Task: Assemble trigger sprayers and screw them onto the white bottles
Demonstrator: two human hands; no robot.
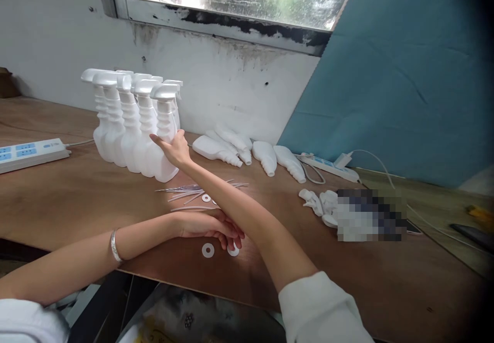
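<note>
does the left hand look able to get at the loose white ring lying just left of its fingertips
Probably yes: the white ring lies uncovered on the table, close to the left hand, and nothing appears to stand between them.

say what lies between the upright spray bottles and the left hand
Thin tubes, with small white rings close by, lie between the spray bottles and the left hand in the head view.

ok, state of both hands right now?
Left hand: fingers partly curled, over a white washer; can't tell if pinched.
Right hand: at the nearest spray bottle, thumb extended across it; can't tell if gripping.
</note>
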